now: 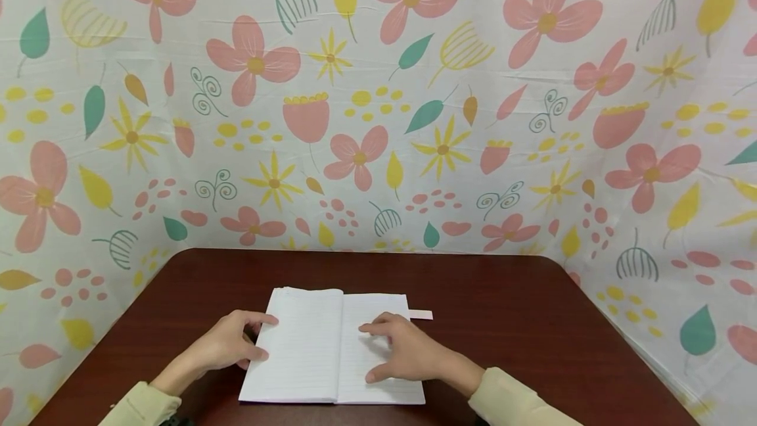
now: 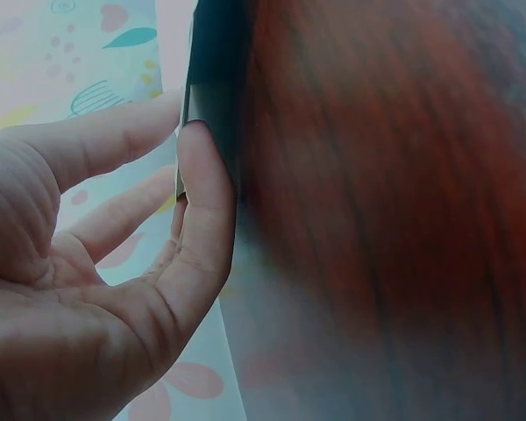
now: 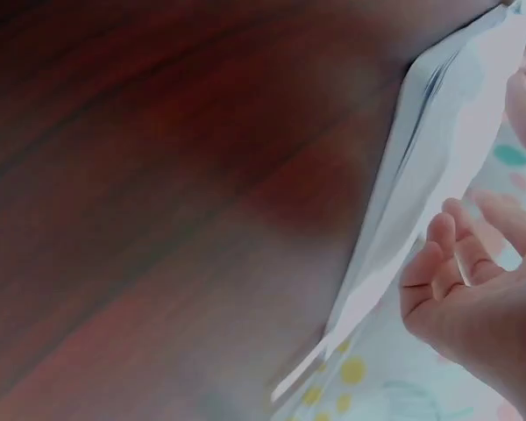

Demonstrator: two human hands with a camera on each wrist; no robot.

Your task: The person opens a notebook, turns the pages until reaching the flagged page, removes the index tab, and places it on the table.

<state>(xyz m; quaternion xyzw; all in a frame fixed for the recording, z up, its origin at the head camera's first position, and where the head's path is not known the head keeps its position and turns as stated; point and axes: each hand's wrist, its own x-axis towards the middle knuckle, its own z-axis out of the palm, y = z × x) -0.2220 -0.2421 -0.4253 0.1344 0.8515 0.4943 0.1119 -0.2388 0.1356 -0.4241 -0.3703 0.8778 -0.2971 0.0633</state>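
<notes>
Left hand [image 1: 226, 342] pinches book [image 1: 296, 360] at left edge; right hand [image 1: 412, 352] above it, fingers parted. Slack pinch might let it flop shut.

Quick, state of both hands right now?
Left hand: holding the open notebook by its left edge.
Right hand: open, over the right page, holding nothing.

White lined notebook [image 1: 303, 354], open flat on the reddish-brown table [image 1: 520, 321]
</notes>
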